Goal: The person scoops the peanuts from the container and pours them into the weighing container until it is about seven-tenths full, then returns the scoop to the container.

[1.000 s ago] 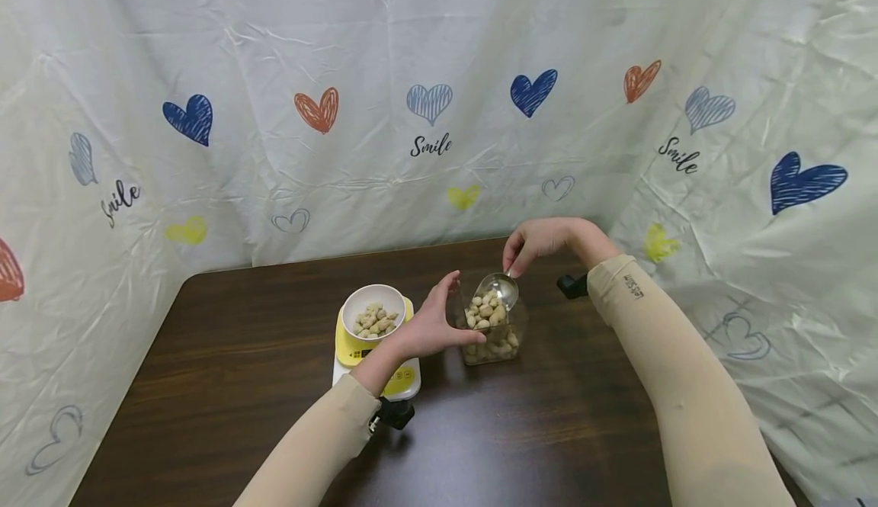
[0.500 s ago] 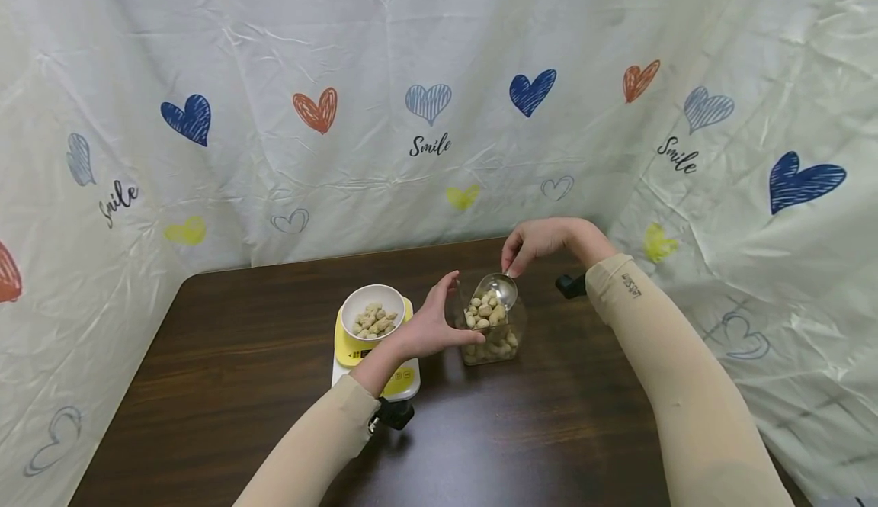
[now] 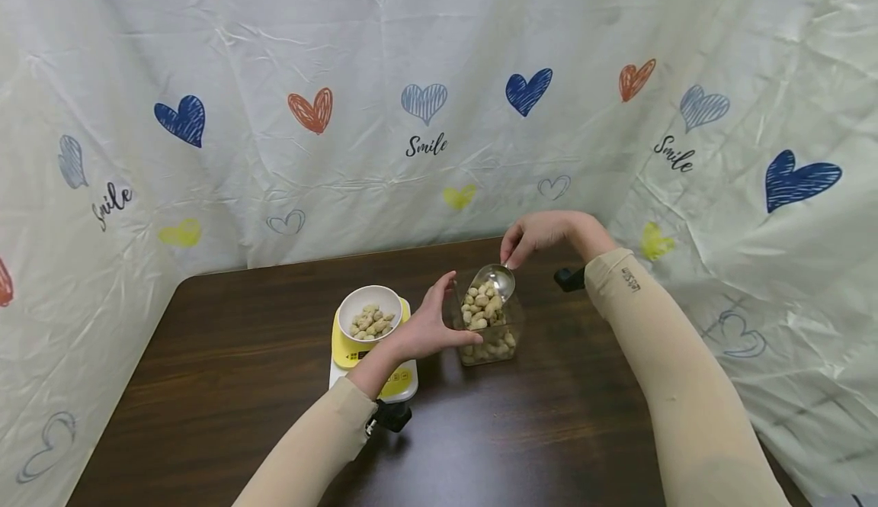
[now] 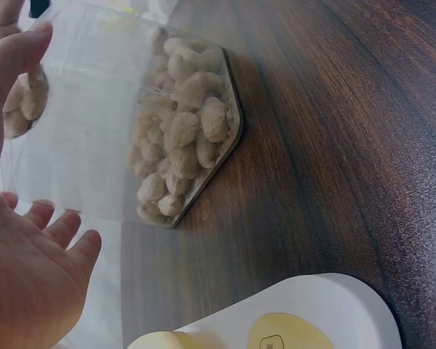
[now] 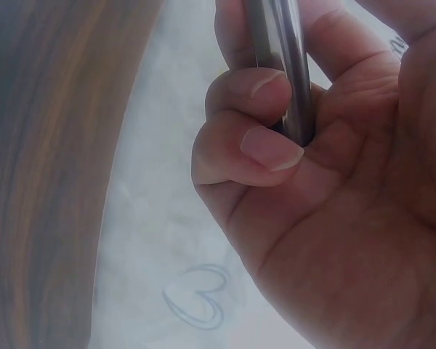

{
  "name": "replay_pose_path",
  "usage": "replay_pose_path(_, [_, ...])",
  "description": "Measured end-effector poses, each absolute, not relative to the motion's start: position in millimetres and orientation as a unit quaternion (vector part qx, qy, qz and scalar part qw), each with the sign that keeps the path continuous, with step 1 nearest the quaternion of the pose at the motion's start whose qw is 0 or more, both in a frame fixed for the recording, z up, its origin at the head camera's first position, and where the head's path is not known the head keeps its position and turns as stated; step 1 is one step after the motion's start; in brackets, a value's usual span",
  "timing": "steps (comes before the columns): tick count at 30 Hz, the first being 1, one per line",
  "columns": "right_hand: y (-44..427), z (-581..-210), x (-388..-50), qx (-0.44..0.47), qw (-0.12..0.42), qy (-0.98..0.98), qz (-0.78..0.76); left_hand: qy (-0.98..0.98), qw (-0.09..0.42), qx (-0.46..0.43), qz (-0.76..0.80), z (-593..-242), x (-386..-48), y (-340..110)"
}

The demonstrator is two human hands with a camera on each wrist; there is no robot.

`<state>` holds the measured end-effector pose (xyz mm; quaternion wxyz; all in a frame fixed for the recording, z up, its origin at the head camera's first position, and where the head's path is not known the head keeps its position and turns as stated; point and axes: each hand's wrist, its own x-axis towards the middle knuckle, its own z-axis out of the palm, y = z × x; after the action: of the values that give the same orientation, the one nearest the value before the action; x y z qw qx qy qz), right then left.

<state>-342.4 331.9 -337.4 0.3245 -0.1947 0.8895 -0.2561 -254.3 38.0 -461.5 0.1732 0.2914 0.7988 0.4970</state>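
A clear square-sided container of unshelled peanuts stands on the table. My left hand holds it from the left, thumb across the near side and fingers spread along the left and far side. Pinched by the handle in my right hand is a metal scoop. Its bowl tilts into the container's mouth, over the peanuts. Peanuts also show in the bowl in the left wrist view. Curled fingers surround the scoop's handle in the right wrist view.
Left of the container stands a yellow and white kitchen scale, partly under my left forearm. A white bowl with several peanuts sits on it. Beyond the dark wooden table hangs a white curtain printed with hearts.
The scoop and my right hand have risen slightly over the last half second. My left hand and the container stay put, while the head view shifts a little.
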Motion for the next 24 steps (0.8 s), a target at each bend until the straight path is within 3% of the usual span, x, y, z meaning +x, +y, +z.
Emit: replay_pose_path(24, [354.1,-334.3,-334.3,-0.195,0.302,0.884,-0.298,0.802,0.173,0.289,0.493,-462.0,-253.1,38.5])
